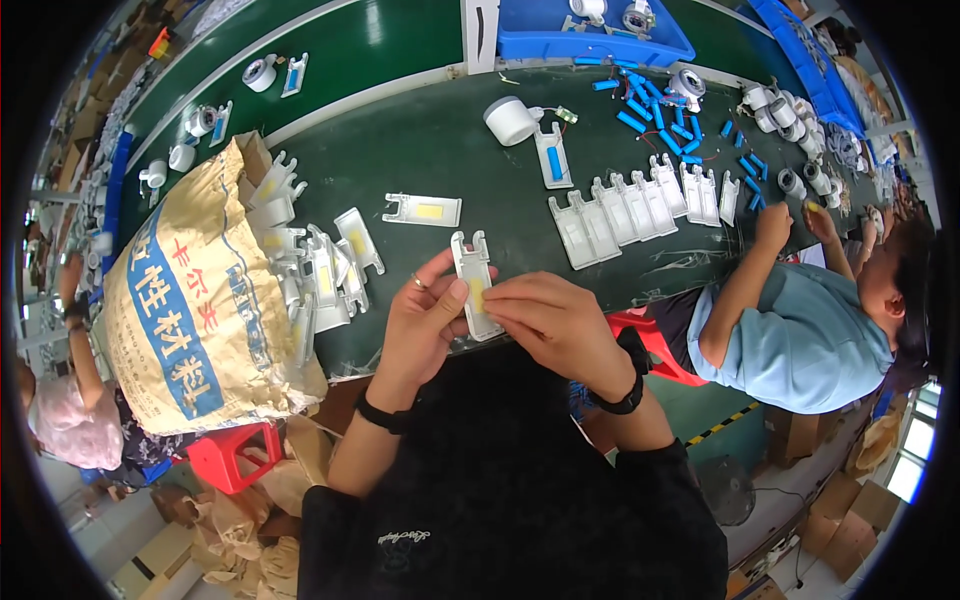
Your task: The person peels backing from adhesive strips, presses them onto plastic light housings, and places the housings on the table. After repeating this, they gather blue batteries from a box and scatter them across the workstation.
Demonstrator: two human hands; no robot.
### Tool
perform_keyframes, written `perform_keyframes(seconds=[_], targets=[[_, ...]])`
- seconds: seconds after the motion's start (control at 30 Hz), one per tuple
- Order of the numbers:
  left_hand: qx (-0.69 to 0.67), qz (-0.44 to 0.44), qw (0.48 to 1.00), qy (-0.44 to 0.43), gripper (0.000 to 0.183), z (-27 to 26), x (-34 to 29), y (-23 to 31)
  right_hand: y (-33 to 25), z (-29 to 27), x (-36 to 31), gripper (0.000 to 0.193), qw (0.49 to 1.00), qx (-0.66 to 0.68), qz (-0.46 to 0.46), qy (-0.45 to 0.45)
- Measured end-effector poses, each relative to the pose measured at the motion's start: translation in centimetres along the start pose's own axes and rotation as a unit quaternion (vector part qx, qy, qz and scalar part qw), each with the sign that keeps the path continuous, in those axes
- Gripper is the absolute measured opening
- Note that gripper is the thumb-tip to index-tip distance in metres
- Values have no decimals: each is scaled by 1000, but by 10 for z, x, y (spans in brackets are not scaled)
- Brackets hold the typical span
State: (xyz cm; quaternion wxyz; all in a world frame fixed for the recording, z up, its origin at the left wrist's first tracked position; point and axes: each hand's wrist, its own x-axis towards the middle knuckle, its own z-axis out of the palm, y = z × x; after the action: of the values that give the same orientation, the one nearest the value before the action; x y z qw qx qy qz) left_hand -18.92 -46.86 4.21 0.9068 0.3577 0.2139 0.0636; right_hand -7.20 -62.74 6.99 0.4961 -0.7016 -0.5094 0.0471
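Observation:
My left hand (425,325) holds a white plastic housing (471,258) upright, thumb on its near face and fingers behind. A yellow rectangular patch (476,291) is stuck inside the housing. The fingers of my right hand (565,325) are pinched together at the patch's right edge; what lies between the fingertips is hidden. Just beyond my hands, one more white housing (395,208) with a yellow patch rests flat on the table. To the left, a pile of similar housings (325,275) spills from a paper sack (180,290).
A row of white housings (620,210) stands on the dark green table (420,140) to the right. Blue cylindrical batteries (650,110) lie scattered behind it, near a white round lamp head (510,120) and a blue bin (600,45). A co-worker (800,330) sits at the right.

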Motion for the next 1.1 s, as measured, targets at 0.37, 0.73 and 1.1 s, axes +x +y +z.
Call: perform_keyframes(seconds=[0.37, 0.73, 1.1], targets=[[65, 17, 998, 10, 46, 11, 0, 3, -6, 4, -1, 23, 998, -50, -24, 14], [131, -45, 990, -22, 40, 27, 32, -21, 27, -51, -46, 13, 957, 19, 171, 232], [330, -27, 943, -41, 33, 67, 71, -38, 35, -79, -131, 9, 869, 64, 311, 379]])
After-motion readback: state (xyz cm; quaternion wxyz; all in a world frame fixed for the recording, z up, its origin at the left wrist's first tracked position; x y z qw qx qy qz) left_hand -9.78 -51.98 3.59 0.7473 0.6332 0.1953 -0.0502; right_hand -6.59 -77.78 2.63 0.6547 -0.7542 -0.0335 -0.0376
